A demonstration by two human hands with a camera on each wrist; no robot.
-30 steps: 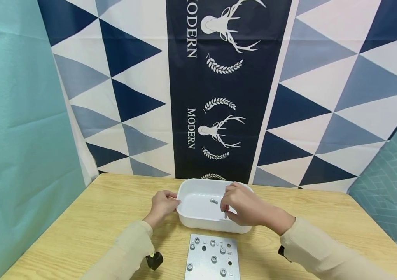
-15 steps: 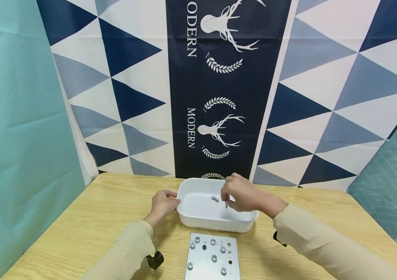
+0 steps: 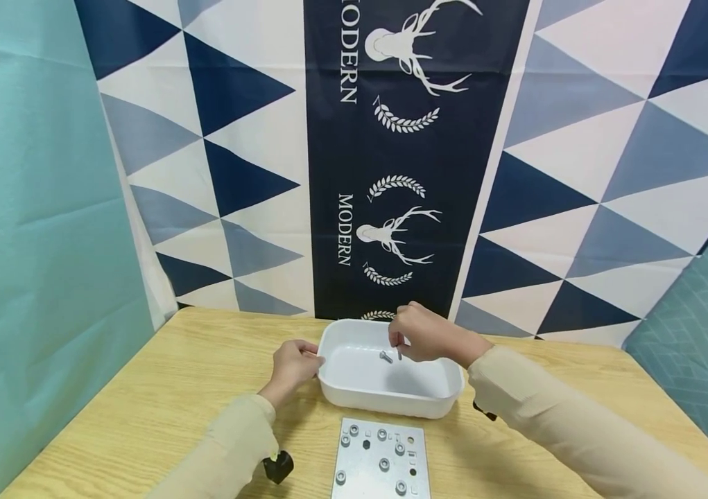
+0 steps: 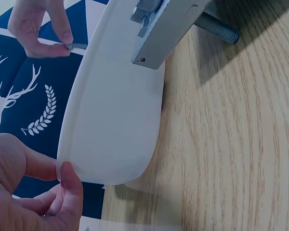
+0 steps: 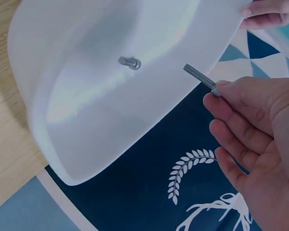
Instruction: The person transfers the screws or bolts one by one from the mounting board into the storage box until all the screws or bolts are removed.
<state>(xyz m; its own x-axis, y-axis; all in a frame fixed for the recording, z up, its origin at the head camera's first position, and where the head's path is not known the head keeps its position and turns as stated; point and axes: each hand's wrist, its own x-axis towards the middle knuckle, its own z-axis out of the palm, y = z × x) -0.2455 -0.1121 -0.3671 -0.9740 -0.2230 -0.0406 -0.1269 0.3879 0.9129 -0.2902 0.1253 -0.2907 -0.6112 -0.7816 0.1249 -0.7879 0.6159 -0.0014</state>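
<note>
My right hand (image 3: 419,334) is raised over the white plastic bin (image 3: 385,397), with thumb and index finger pinching a small metal bolt (image 5: 200,78). The bolt's threaded end points away from the fingertips, as the right wrist view shows; its head is mostly covered by them. A second bolt (image 5: 130,63) lies loose on the bin floor. At the bin's left end, my left hand (image 3: 292,364) grips the rim between thumb and fingers. Nearer to me, a flat metal plate (image 3: 366,471) carries several socket-head bolts and some open holes.
All of this stands on a light wood table (image 3: 216,374). Close behind the bin hangs a patterned cloth (image 3: 385,159). A teal cloth (image 3: 48,242) borders the left side. In the left wrist view, the plate's edge (image 4: 166,41) and a protruding threaded shank (image 4: 221,30) jut over the table.
My right hand has lifted up and toward the far side of the bin, keeping the bolt pinched. My left hand holds the same spot on the rim.
</note>
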